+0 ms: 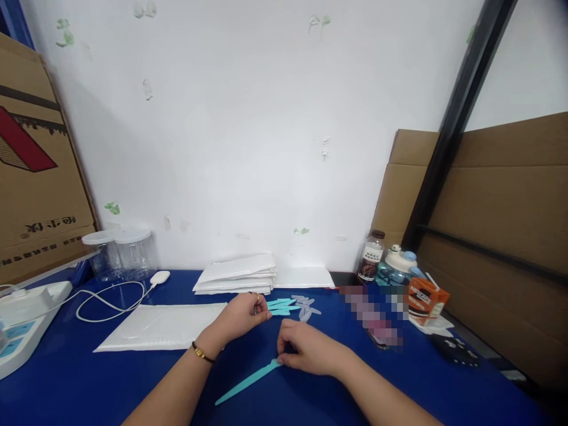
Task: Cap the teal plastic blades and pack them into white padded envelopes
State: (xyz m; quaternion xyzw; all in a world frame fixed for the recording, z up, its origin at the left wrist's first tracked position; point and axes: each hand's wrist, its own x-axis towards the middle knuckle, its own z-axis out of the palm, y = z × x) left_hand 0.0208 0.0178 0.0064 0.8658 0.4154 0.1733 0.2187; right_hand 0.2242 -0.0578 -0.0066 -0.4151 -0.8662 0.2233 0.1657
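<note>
My right hand [310, 346] pinches the head end of a teal eyebrow razor [248, 381]; the long tapered handle points to the lower left, low over the blue table. My left hand [244, 310] is closed, thumb and fingers together, at the left end of a small pile of teal razors [281, 306]. Whether it grips one is hidden by the fingers. Right beside this pile lie several small translucent covers [305, 307]. Under and left of my left wrist is a flat white packet [164, 326].
White packets [237, 273] are stacked against the wall. To the left are clear lidded jars [133, 254], a white cable [109, 305] and a power strip [31, 337]. A brown-capped bottle [371, 257], a jug [394, 267] and an orange box [426, 300] stand at the right.
</note>
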